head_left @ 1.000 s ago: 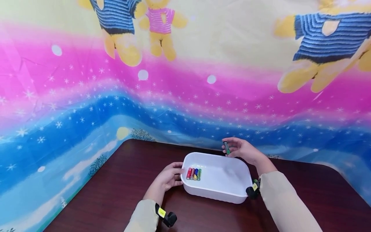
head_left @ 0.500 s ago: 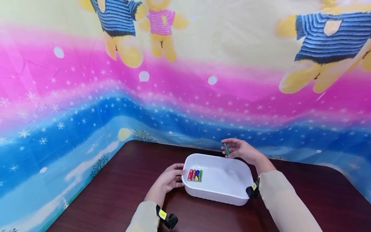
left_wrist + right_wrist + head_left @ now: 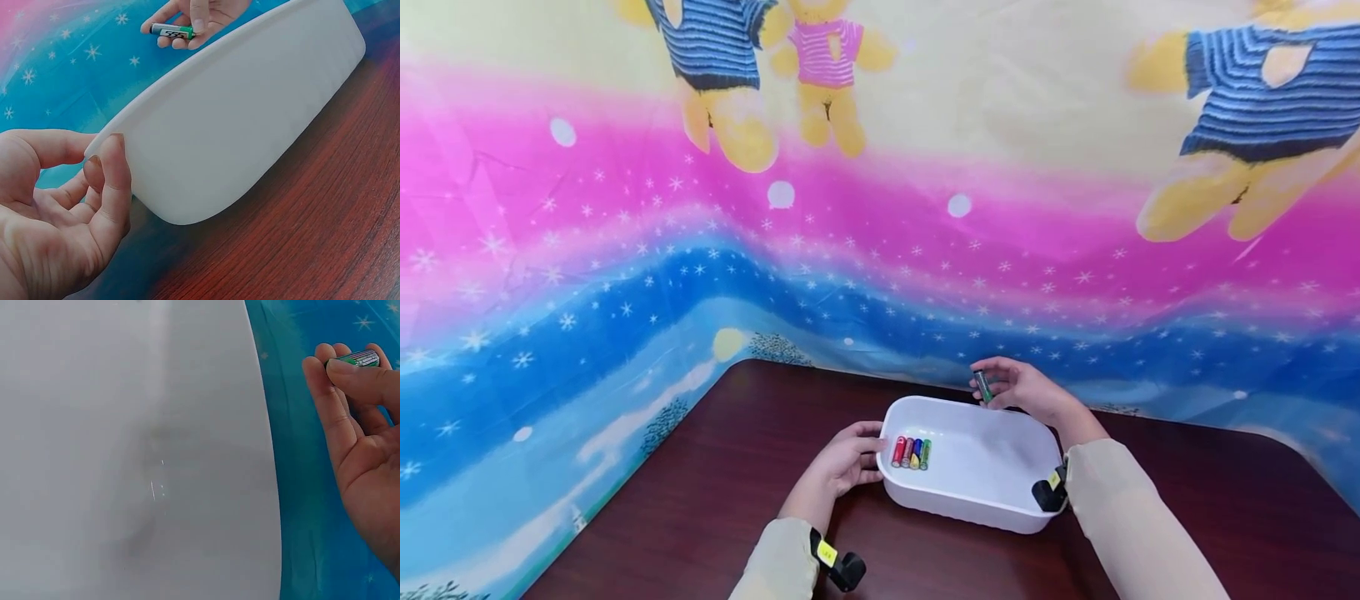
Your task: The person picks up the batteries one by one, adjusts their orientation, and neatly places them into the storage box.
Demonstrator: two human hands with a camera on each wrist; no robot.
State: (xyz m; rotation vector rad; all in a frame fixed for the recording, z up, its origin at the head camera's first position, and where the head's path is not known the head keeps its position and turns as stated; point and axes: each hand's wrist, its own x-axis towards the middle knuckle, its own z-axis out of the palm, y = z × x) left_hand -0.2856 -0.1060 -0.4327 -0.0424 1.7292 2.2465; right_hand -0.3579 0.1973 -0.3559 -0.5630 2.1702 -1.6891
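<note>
A white plastic basin [image 3: 992,454] stands on the dark wooden table, and several batteries [image 3: 912,452], red, brownish, blue-and-yellow and green, lie side by side at its left end. My left hand [image 3: 847,458] pinches the basin's left rim; in the left wrist view its thumb and fingers meet around the edge. Above the far rim, my right hand [image 3: 1033,393] holds a green-and-dark battery [image 3: 982,386] between thumb and fingers. The right wrist view shows that battery [image 3: 362,359] under the thumb, apart from the basin.
The dark table [image 3: 700,467] has rounded far corners. Behind it hangs a printed cloth [image 3: 865,250] with bears and snowflakes, close to the right hand. Each wrist carries a black camera [image 3: 842,568].
The head view has shifted slightly, so basin and left hand appear a little further right. My right hand, with the battery, has moved slightly left relative to the basin. Both grips are the same.
</note>
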